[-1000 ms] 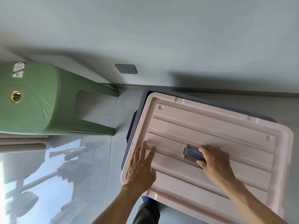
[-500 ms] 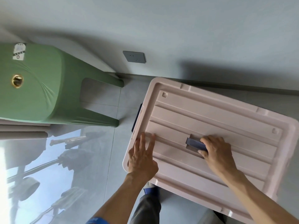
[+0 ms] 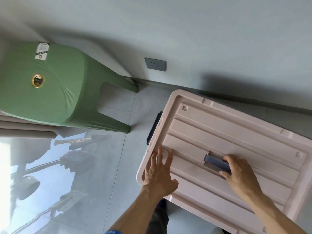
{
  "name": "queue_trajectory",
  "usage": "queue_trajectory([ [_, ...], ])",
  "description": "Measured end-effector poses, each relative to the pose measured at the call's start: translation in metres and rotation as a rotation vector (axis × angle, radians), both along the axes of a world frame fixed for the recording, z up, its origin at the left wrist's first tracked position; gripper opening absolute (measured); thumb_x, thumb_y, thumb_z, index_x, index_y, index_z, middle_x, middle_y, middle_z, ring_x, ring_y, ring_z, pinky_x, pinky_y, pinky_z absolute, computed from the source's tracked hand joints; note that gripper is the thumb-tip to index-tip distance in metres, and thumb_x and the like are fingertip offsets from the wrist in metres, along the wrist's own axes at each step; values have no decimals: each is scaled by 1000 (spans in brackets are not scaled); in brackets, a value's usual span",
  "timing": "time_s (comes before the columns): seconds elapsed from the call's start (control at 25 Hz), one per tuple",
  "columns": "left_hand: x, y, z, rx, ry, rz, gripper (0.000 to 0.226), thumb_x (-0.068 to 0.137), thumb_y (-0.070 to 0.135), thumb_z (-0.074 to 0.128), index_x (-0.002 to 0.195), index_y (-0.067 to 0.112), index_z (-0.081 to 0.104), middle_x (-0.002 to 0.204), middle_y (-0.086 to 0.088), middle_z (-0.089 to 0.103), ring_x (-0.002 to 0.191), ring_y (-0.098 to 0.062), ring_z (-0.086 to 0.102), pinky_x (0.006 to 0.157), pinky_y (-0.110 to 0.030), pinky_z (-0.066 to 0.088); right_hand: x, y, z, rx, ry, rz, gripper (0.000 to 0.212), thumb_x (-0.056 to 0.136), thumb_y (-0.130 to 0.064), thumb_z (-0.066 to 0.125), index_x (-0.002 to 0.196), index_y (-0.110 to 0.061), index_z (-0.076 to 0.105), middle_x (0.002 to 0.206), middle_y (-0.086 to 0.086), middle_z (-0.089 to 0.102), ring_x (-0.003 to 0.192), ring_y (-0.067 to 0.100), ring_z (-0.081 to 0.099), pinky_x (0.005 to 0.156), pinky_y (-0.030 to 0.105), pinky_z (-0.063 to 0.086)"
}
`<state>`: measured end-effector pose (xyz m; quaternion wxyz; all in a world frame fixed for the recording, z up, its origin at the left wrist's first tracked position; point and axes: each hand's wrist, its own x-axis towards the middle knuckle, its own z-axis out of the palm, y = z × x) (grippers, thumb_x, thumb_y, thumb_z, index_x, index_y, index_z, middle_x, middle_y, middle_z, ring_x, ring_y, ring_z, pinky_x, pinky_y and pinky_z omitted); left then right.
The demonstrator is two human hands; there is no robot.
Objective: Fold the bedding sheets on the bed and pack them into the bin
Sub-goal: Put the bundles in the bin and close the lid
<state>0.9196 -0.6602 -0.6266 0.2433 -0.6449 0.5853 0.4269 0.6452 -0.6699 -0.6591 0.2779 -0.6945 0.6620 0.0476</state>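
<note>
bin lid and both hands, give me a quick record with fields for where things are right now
lid: pink lid lying flat over the dark bin, covering it
handle: blue-grey handle at the lid's middle
right hand: right hand grips the handle
left hand: left hand flat on the lid's left edge, fingers spread
latch: dark latch shows at the bin's left side
stool: green stool on the floor to the left
sheets: none visible

A glossy grey tiled floor (image 3: 94, 166) carries a green plastic stool (image 3: 50, 92) near the wall and, to its right, a bin with a pale pink lid (image 3: 236, 132); the two stand apart.
</note>
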Motion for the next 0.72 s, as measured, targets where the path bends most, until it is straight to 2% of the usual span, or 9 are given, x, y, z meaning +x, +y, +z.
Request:
queue_trajectory([
  [0.12, 19, -2, 4, -72, 81, 2, 82, 87, 44, 51, 151, 48, -1, 160, 10, -23, 151, -17, -4, 109, -39, 38, 46, -19, 8, -13, 165, 152, 108, 46, -36, 97, 137, -18, 41, 131, 19, 58, 113, 43, 58, 86, 58, 49],
  [0.2, 35, -8, 5, -148, 132, 73, 64, 88, 38, 52, 147, 45, 29, 163, 14, 9, 142, -14, 32, 101, -34, 44, 72, -27, 8, 80, 211, 199, 129, 54, -57, 88, 157, -28, 14, 162, 15, 20, 142, 46, 31, 102, 65, 35],
  [0.28, 49, -17, 7, -237, 207, 294, 36, 87, 29, 55, 122, 35, 58, 135, 13, 55, 114, -17, 59, 88, -29, 48, 78, -22, 1, 169, 244, 211, 132, 61, -69, 77, 155, -36, -9, 165, 6, -10, 148, 42, 13, 103, 65, 39],
  [0.36, 59, -33, 2, -386, 153, 475, 20, 87, 28, 57, 107, 26, 59, 108, 7, 62, 101, -20, 60, 78, -30, 46, 76, -17, -6, 175, 267, 238, 134, 59, -72, 76, 154, -36, -13, 164, 5, -8, 148, 43, 15, 97, 65, 45],
  [0.44, 66, -61, -12, -379, 92, 627, 46, 85, 38, 64, 126, 24, 50, 122, 2, 52, 116, -23, 49, 91, -34, 43, 74, -18, -8, 186, 264, 233, 138, 54, -70, 81, 154, -35, -8, 164, 8, 3, 145, 46, 22, 93, 68, 45],
  [0.52, 74, -89, -30, -114, 220, 782, 83, 81, 46, 71, 149, 21, 30, 147, -2, 38, 134, -25, 36, 106, -39, 36, 76, -21, -14, 178, 261, 233, 140, 54, -67, 82, 154, -35, -10, 164, 7, 2, 145, 47, 21, 93, 70, 43],
  [0.6, 82, -105, -46, 99, 420, 923, 103, 75, 54, 76, 155, 23, 19, 151, -3, 38, 133, -24, 42, 98, -36, 43, 77, -20, -19, 157, 255, 249, 142, 52, -65, 84, 155, -34, -7, 164, 8, 5, 144, 48, 22, 91, 71, 42],
  [0.68, 87, -108, -54, 104, 441, 969, 104, 67, 60, 80, 151, 24, 29, 136, 0, 51, 115, -21, 56, 78, -29, 51, 77, -17, -21, 132, 262, 243, 142, 47, -63, 87, 157, -31, 1, 164, 11, 13, 141, 50, 28, 87, 72, 43],
  [0.72, 86, -105, -57, 81, 428, 997, 94, 66, 58, 81, 143, 22, 42, 122, 1, 57, 101, -17, 61, 69, -26, 50, 77, -17, -22, 143, 272, 240, 142, 47, -63, 87, 157, -31, 3, 163, 11, 14, 141, 50, 28, 87, 73, 42],
])
